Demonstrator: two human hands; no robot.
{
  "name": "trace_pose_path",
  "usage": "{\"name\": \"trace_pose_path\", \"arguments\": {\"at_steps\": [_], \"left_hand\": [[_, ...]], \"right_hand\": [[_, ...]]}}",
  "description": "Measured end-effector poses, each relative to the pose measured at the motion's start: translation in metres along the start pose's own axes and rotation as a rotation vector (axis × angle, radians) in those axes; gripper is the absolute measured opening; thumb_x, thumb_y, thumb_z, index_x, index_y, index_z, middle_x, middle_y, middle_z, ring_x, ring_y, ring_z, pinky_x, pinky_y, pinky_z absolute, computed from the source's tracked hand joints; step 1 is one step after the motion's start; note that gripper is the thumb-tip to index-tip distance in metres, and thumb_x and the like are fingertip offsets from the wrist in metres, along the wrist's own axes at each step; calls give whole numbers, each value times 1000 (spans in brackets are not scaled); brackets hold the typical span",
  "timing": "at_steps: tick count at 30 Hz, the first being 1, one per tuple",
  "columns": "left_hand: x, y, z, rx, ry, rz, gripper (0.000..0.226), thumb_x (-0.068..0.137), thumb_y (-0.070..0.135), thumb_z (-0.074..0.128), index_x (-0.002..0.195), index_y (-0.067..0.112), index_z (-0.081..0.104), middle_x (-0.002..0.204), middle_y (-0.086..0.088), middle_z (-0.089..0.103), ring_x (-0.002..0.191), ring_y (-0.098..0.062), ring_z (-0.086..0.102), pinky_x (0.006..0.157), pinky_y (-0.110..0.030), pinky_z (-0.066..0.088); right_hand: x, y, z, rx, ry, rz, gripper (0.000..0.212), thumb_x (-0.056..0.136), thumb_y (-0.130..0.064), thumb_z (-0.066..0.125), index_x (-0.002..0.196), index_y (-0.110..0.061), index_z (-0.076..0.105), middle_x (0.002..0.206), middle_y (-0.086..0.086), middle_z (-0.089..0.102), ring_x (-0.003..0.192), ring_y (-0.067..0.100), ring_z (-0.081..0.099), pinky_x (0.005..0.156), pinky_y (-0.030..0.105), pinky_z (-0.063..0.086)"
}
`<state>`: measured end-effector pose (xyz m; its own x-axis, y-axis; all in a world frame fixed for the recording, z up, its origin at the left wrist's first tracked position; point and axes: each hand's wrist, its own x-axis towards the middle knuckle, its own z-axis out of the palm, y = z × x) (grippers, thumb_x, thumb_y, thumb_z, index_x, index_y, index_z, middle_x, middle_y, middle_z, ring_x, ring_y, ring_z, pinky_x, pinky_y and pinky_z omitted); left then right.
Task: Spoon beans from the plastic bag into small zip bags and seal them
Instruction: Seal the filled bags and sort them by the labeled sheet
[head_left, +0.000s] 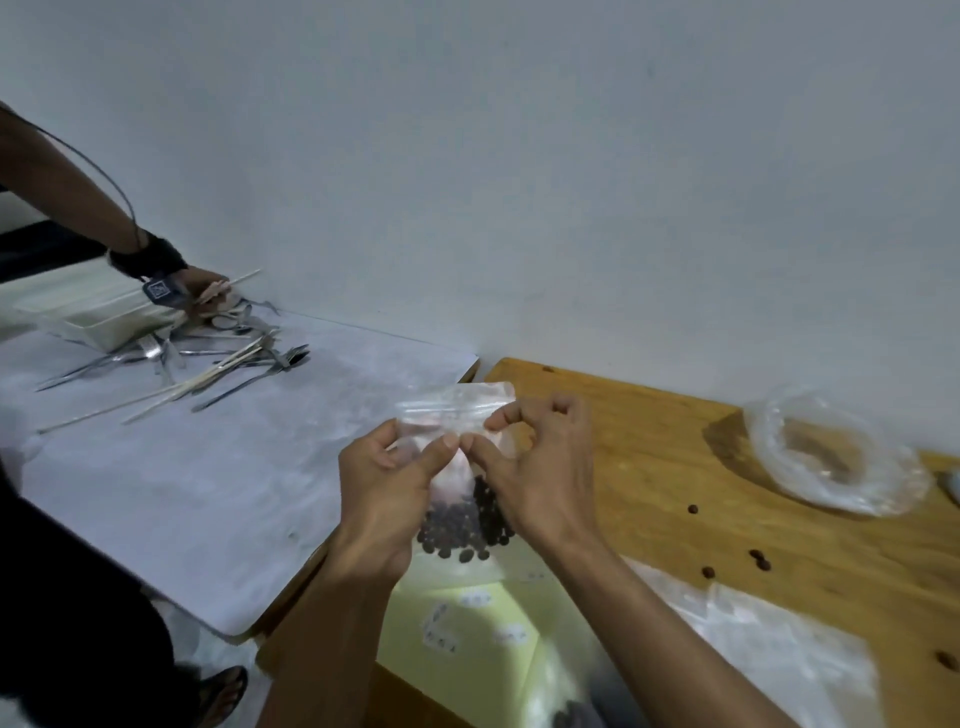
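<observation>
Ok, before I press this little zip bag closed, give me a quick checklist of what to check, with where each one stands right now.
1. Both hands on bag: left hand and right hand pinch the zip bag below its top: ok.
2. Beans settled low, away from the zip strip: ok.
3. Zip strip aligned along its length: cannot tell, blurred.
4. Bag upright: ok.
5. Stray beans on the wooden table: not ok.
</observation>
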<state>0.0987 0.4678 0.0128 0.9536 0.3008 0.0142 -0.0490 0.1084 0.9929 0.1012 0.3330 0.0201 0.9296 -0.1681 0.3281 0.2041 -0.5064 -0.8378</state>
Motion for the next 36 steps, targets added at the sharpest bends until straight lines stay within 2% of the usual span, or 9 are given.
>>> {"name": "trace_pose_path", "arguments": {"at_steps": [4, 8, 11, 13, 16, 20, 25, 31, 36], "left_hand": [[15, 3, 25, -11, 17, 26, 13, 82, 4, 81, 93, 5, 74, 85, -14, 79, 80, -33, 77, 66, -36, 62], [44, 5, 46, 57, -13, -9, 34, 74, 12, 89, 103, 11, 70, 95, -12, 78, 90, -32, 76, 77, -43, 63], [60, 2, 59, 300, -153, -44, 75, 64, 17, 96, 122, 25, 49, 104, -3, 68, 91, -21, 71, 72, -36, 61], [70, -7, 66, 376, -257, -72, 85, 59, 10, 97, 125, 25, 46, 111, -3, 63, 97, -20, 68, 75, -36, 62], [86, -20, 80, 521, -315, -19, 81, 62, 10, 95, 132, 20, 55, 129, -3, 61, 112, -21, 62, 92, -37, 59], [107, -32, 101, 750, -293, 98, 74, 77, 14, 87, 142, 13, 53, 145, -4, 56, 128, -23, 57, 87, -19, 45], [128, -51, 107, 946, -319, 146, 59, 85, 21, 80, 138, 10, 57, 141, -7, 59, 126, -23, 58, 87, -20, 41], [122, -55, 100, 1010, -291, 220, 62, 90, 34, 74, 145, 14, 52, 152, -7, 48, 139, -27, 44, 110, -39, 41], [81, -33, 88, 870, -259, 295, 49, 89, 34, 75, 133, 16, 62, 136, -4, 62, 121, -19, 57, 92, -27, 43]], "right_hand": [[2, 21, -18, 148, -57, 33, 22, 85, -28, 76, 101, -35, 64, 96, -15, 64, 78, 8, 64, 67, 39, 59], [11, 38, -36, 280, -205, 140, 34, 89, -8, 73, 108, -33, 62, 98, -5, 61, 74, 16, 67, 54, 29, 57], [37, 53, -35, 334, -48, 229, 37, 84, -3, 78, 101, -32, 64, 101, -1, 61, 82, 16, 66, 56, 26, 58], [59, 63, -31, 322, 53, 294, 33, 85, -7, 78, 103, -31, 65, 105, -1, 63, 84, 15, 67, 58, 27, 61], [87, 79, -19, 195, 75, 320, 33, 87, -12, 77, 115, -23, 65, 113, 0, 64, 90, 13, 64, 54, 15, 54], [116, 99, -2, -127, -18, 290, 40, 88, -25, 76, 125, -24, 63, 122, 1, 66, 102, 17, 63, 83, 35, 60], [126, 110, 7, -556, -214, 242, 43, 93, -48, 59, 131, -31, 57, 135, 4, 53, 127, 27, 44, 103, 46, 41], [118, 104, -1, -596, -263, 215, 48, 94, -51, 54, 136, -29, 52, 139, 8, 42, 131, 29, 38, 106, 47, 36], [88, 87, -49, -394, -190, 208, 44, 84, -47, 66, 123, -27, 65, 131, 3, 62, 120, 25, 59, 99, 42, 50]]}}
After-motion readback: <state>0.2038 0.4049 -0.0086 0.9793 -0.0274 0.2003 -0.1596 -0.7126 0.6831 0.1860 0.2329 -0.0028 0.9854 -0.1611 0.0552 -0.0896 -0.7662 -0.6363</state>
